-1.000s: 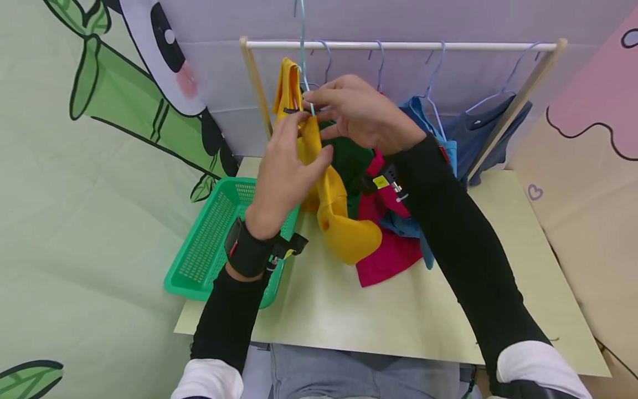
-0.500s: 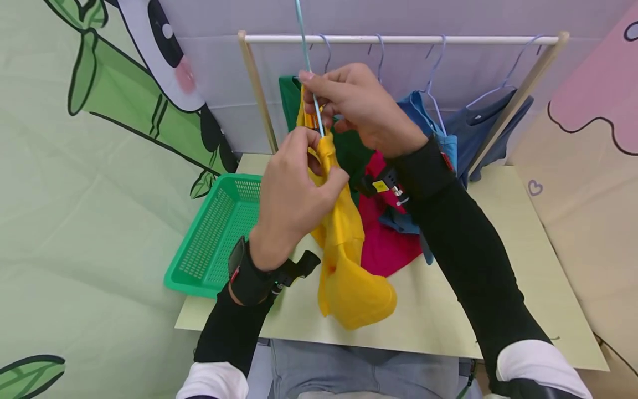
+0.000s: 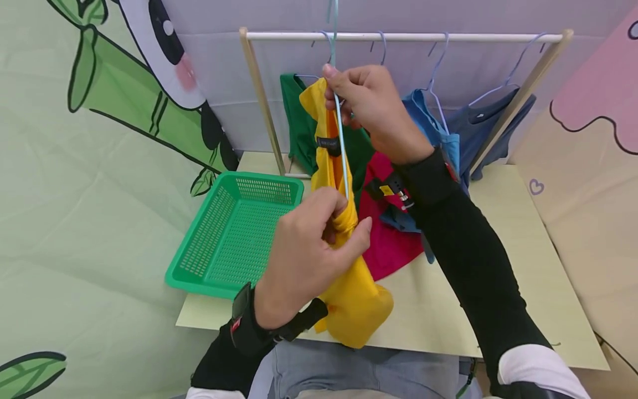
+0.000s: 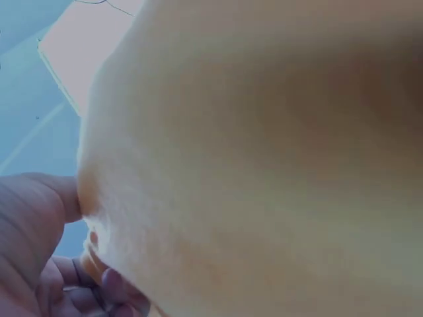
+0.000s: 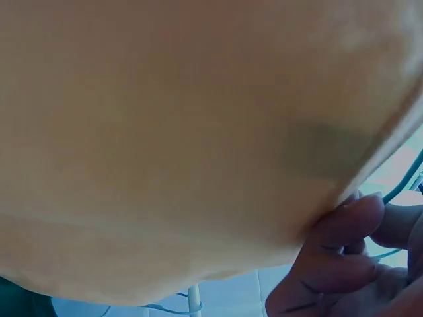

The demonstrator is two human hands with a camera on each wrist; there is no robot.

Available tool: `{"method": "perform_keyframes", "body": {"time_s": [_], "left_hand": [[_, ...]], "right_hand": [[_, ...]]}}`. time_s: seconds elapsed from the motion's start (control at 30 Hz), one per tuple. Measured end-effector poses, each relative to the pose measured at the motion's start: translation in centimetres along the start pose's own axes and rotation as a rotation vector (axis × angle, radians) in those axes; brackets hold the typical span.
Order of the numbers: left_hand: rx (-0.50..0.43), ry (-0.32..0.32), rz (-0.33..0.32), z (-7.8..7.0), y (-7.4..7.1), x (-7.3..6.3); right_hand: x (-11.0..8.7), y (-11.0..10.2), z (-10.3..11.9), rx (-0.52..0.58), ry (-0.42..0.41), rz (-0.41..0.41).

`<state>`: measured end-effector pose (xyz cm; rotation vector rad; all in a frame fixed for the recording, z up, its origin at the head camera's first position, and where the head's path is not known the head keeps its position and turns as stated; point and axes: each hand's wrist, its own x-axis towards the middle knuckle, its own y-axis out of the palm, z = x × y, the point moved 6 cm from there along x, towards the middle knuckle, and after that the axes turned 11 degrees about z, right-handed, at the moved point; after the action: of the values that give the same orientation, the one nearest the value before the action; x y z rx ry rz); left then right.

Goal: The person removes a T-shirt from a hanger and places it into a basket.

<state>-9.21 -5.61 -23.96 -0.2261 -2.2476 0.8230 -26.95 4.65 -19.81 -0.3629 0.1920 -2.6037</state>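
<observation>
Our left hand [image 3: 311,249] has slid down and towards us since the earlier head view, drawing the gathered edge of the yellow shirt [image 3: 361,310] with it, so more of the hanger [image 3: 340,133] now shows between our hands. Our right hand [image 3: 371,108] has shifted a little to the right.

Right thumb and forefinger pinch the hanger near its top; the right wrist view also shows the shirt's edge at those fingertips. Our left fingers are curled on the bunched cloth at the hanger's lower end, the thumb spread along its near side; we cannot tell how firmly they press. The shirt hangs between and below our hands, its label [image 3: 329,144] facing us. Left of our left hand lies the basket [image 3: 206,244]; beyond our right hand runs the rail [image 3: 279,36].

We judge that a hard tug by the left hand could stretch the opening or pull the shirt off the hanger. If our right pinch slackened, the hanger could twist, or swing against the green garment [image 3: 301,133] behind.
</observation>
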Motion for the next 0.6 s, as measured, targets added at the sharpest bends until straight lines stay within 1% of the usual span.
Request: {"method": "perform_keyframes", "body": {"time_s": [0.13, 0.23, 0.3, 0.47, 0.53, 0.6], "left_hand": [[0.073, 0.062, -0.032, -0.4, 0.6, -0.6], [0.131, 0.099, -0.046, -0.5, 1.0, -1.0], [0.178, 0.132, -0.043, -0.5, 1.5, -1.3], [0.288, 0.224, -0.006, -0.4, 3.0, -1.9], [0.305, 0.242, -0.012, -0.2, 3.2, -1.9], [0.299, 0.252, -0.030, 0.2, 3.2, -2.0]], "right_hand": [[0.0, -0.3, -0.1, -0.001, -0.024, -0.032], [0.0, -0.4, -0.2, -0.027, -0.042, -0.060], [0.0, -0.4, -0.3, -0.052, -0.036, -0.080], [-0.2, -0.3, -0.7, -0.143, -0.005, -0.108], [-0.2, -0.4, -0.8, -0.174, 0.001, -0.112], [-0.2, -0.7, -1.0, -0.195, 0.016, -0.108]]}}
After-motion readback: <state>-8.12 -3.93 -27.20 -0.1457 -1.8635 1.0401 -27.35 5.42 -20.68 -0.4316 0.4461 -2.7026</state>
